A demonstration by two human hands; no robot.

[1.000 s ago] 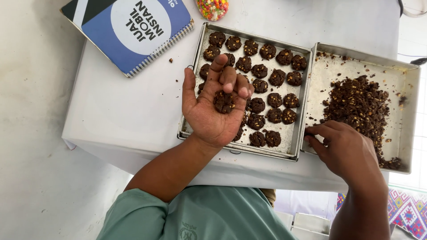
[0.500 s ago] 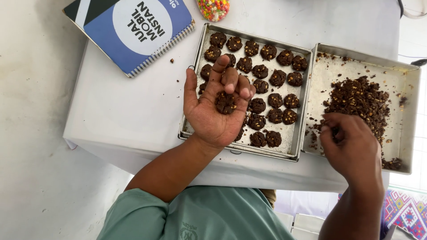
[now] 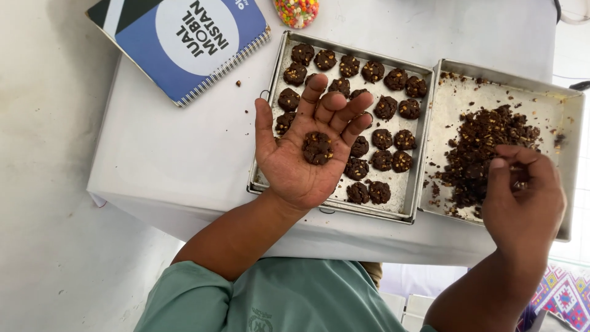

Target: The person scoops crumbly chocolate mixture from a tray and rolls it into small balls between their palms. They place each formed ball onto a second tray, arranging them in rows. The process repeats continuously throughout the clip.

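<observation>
My left hand [image 3: 304,154] lies palm up and spread, fingers loosely curled, cradling one round dark chocolate cookie [image 3: 318,147] with pale nut flecks in the hollow of the palm. That grip is open, a shallow cup rather than a pinch; the cookie rests on the skin and nothing clamps it. The hand hovers over the near left part of a square metal tray [image 3: 418,184] that holds rows of shaped cookies [image 3: 384,107] of the same kind, set close but mostly apart.

My right hand [image 3: 522,197] hangs over the near edge of a second metal tray [image 3: 571,178], just beside the first on its right. Its fingertips are drawn together, seemingly pinching a bit of the dark crumbly mix [image 3: 485,141] heaped in that tray, though what lies between them is hidden from me.

To do this step well, I judge I should keep the left palm level so the soft round does not roll off, take only a small pinch with the right, and press lightly so the shape holds.

Both trays sit on a white counter [image 3: 184,154], toward its right edge. At the far left corner lies a blue spiral notebook [image 3: 184,43]; at the far edge stands a jar of coloured sweets [image 3: 296,11].
</observation>
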